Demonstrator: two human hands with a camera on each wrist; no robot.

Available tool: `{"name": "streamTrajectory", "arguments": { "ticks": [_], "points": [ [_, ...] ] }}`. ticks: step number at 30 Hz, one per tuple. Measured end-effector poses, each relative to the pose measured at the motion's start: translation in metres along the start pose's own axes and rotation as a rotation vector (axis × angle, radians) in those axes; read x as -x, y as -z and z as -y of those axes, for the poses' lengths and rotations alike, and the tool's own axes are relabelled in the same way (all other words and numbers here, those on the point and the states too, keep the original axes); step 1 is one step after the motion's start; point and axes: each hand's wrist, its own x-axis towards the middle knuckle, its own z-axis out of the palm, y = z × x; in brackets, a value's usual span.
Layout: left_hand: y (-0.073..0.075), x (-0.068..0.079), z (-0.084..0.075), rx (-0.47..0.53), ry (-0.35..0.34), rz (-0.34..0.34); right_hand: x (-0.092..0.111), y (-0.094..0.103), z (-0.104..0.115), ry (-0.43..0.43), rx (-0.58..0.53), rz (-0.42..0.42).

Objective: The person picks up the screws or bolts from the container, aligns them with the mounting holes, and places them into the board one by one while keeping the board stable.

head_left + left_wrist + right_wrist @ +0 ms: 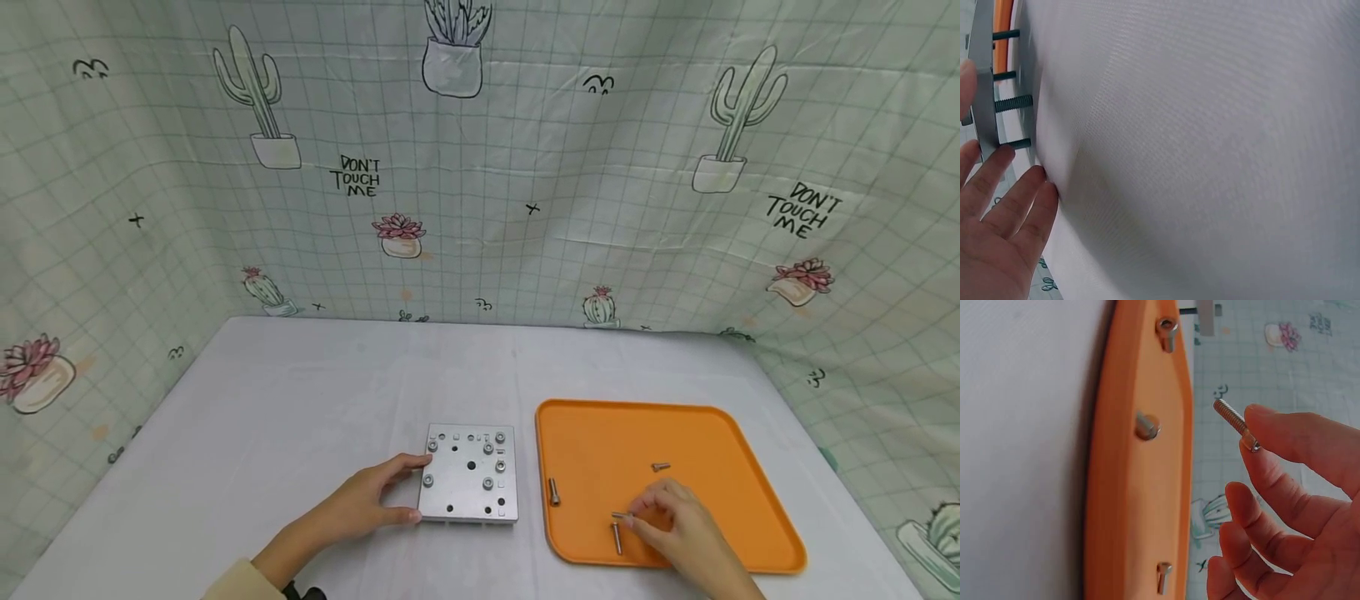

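My left hand (pixel 366 497) rests against the left side of a square silver metal plate (pixel 468 492), its fingertips and thumb at the edge. Several socket-head screws stand in holes of the plate, and other holes are bare. From below the plate, threaded screw shanks (pixel 1015 103) stick out, seen in the left wrist view. Over the orange tray (pixel 600 410), my right hand (pixel 686 525) pinches a small silver screw (pixel 1232 417) between thumb and index finger, the threaded end pointing away from the fingers. The other right fingers are loosely bent.
Three loose screws lie in the tray: one by its left wall (pixel 554 492), one screw (pixel 617 538) just below the right fingertips, and a short screw (pixel 660 467) farther back. A white cloth covers the table (pixel 315 400); a patterned curtain (pixel 480 167) hangs behind it.
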Motion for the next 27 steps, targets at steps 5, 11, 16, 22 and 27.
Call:
{"name": "streamTrajectory", "arguments": {
  "ticks": [5,11,16,22,27],
  "points": [
    [-0.001,0.0,0.001,-0.003,0.005,-0.003,-0.005,-0.002,0.013,0.032,-0.012,-0.021],
    [-0.002,0.0,0.002,-0.007,0.0,-0.007,-0.014,-0.006,0.033,0.014,-0.067,0.003],
    [-0.002,0.0,0.003,-0.01,-0.005,-0.008,-0.022,-0.015,0.05,0.006,-0.133,0.048],
    [-0.001,-0.001,0.0,-0.01,0.008,-0.014,-0.03,-0.027,0.068,-0.001,-0.159,0.073],
    [-0.002,0.001,-0.001,-0.011,0.012,-0.015,-0.035,-0.039,0.08,0.019,-0.177,0.086]
  ]
}}
